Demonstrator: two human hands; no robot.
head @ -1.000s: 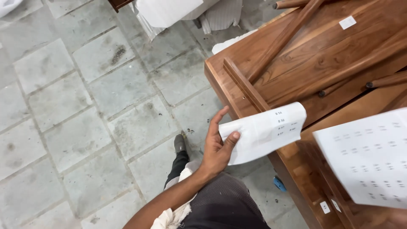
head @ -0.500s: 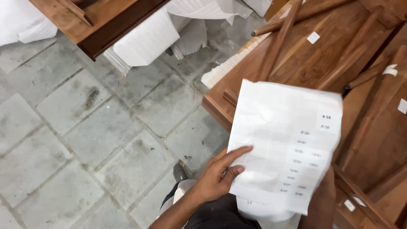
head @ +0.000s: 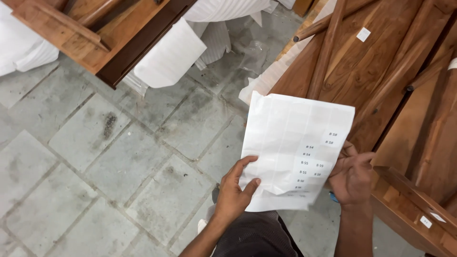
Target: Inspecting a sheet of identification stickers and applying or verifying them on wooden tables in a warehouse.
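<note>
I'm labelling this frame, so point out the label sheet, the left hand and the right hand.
label sheet (head: pixel 295 143), head view, upper middle.
left hand (head: pixel 233 192), head view, back of hand.
right hand (head: pixel 351 178), head view, knuckles.

The stone floor (head: pixel 119 157) on the left is open; wooden furniture (head: pixel 381 71) crowds the right, white wrapping (head: pixel 171 57) lies ahead.

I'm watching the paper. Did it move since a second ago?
Yes. The white sheet was folded small beside the wooden furniture; now it is opened and held up across its edge by both hands.
</note>
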